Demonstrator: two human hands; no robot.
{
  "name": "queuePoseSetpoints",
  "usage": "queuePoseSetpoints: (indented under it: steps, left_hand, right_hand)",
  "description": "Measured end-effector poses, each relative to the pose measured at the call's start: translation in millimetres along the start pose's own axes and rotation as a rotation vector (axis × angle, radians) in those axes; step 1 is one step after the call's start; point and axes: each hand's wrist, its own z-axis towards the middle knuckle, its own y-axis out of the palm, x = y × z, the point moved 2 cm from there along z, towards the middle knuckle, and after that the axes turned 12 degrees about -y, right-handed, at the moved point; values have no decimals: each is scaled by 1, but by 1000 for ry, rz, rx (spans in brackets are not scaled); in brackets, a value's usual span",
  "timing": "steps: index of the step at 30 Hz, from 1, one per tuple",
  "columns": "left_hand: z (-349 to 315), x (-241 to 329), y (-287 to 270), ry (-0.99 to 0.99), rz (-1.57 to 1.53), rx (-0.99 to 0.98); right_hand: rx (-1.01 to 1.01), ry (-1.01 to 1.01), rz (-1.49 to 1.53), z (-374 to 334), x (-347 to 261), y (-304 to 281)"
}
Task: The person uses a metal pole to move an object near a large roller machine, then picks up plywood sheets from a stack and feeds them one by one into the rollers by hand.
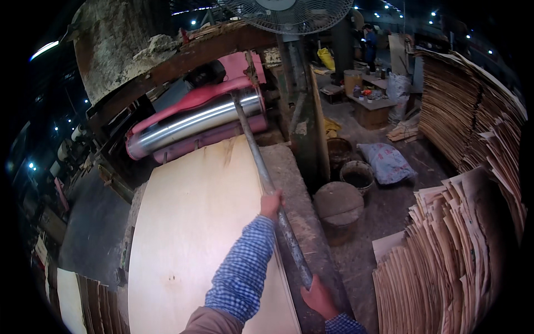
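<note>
Head view: I hold a long grey metal bar [292, 245] with both hands. It runs across the middle of the frame, from low on the right up to the right end of a shiny roller [203, 121] near the top. I can't tell if its far tip touches the roller. My left hand [271, 204] is closed round the bar near the middle of the frame, by the right edge of a big pale wood sheet [183, 234]. My right hand [319, 296] is closed round the near end, at the bottom of the frame, but some of its fingers are hidden. The sheet lies flat in the lower middle, and its far edge is just below the roller and its pink cover [192, 100]. A dusty grey ledge [295, 189] is on the sheet's right side.

I think the step now is working the bar up by the roller. To me, the next move needs a tight hold with both hands, and some care so the bar doesn't scrape the sheet or slip at the roller. More thin wood sheets [428, 261] stand in a big pile at the lower right
</note>
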Motion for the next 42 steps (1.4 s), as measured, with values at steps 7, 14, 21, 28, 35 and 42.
queuePoseSetpoints:
  steps: [7, 14, 21, 28, 35, 42]
  left_hand:
    - [-8, -32, -17, 175, 249, 142]
    - [-57, -62, -5, 41, 12, -35]
    - [-81, -18, -4, -159, -332, -345]
    - [-80, -8, -1, -142, -170, -183]
    - [-83, -14, -10, -155, -167, -163]
    - [-86, -23, -9, -213, -270, -289]
  right_hand:
    - [63, -137, -204, -10, 34, 35]
    - [188, -267, -433, -66, 120, 65]
    - [-514, 435, 1374, -110, 50, 18]
    - [-598, 505, 1735, -111, 18, 4]
    - [-680, 464, 1661, -114, 17, 12]
    - [-362, 361, 1153, -137, 49, 14]
